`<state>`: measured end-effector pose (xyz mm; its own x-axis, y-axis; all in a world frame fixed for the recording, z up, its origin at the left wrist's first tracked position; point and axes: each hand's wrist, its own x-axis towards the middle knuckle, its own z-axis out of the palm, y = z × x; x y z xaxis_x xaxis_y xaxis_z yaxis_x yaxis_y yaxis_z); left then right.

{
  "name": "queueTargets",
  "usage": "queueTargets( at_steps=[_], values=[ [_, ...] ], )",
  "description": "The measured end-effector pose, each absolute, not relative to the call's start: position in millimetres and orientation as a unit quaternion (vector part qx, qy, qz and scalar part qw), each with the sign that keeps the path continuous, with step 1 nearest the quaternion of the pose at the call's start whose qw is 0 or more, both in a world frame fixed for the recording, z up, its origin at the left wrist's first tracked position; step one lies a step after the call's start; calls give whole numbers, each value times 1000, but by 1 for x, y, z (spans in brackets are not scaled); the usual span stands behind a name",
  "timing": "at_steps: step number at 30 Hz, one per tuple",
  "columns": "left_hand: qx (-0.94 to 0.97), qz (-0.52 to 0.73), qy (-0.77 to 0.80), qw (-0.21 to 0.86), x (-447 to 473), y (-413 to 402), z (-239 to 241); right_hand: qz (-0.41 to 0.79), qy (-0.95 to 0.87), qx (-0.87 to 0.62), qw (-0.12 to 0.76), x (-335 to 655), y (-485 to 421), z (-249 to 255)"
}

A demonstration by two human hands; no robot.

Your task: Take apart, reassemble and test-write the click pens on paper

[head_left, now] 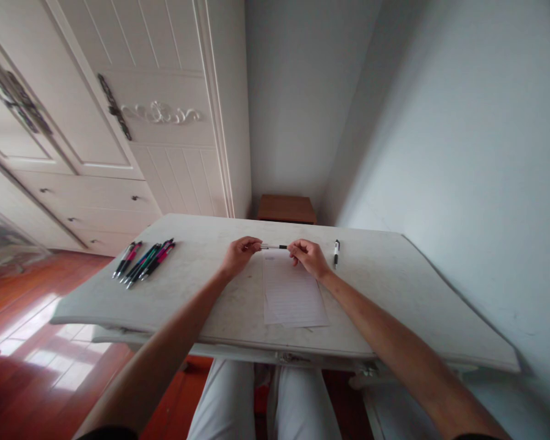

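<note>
A pen [275,247] with a pale barrel and a black grip lies level between my two hands, above the top of the lined paper [296,299]. My left hand [242,253] pinches its left end. At the black end on the right, the fingers of my right hand [308,255] are closed around it. The fingers cover both tips of the pen. Just right of my right hand, a black and white pen [336,253] rests on the desk.
Several dark, pink and green pens [149,263] lie in a loose group on the left of the white desk [371,305]. A white wardrobe [174,79] stands behind to the left. Beyond the desk's far edge is a brown wooden stand [287,209], with a wall on the right.
</note>
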<state>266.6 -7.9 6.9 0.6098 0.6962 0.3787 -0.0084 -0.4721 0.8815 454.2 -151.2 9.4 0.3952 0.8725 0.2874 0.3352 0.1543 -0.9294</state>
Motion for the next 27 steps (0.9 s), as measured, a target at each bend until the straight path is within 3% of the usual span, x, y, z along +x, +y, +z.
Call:
queueTargets(
  at_steps=[15, 22, 27],
  values=[
    [827, 423, 186, 321, 262, -13, 8, 247, -510, -619, 544, 454, -154, 13],
    [827, 440, 174, 303, 262, -13, 8, 275, -491, -614, 553, 453, -153, 12],
    [822, 426, 204, 319, 262, -11, 9, 225, -511, -621, 550, 462, -151, 15]
  ],
)
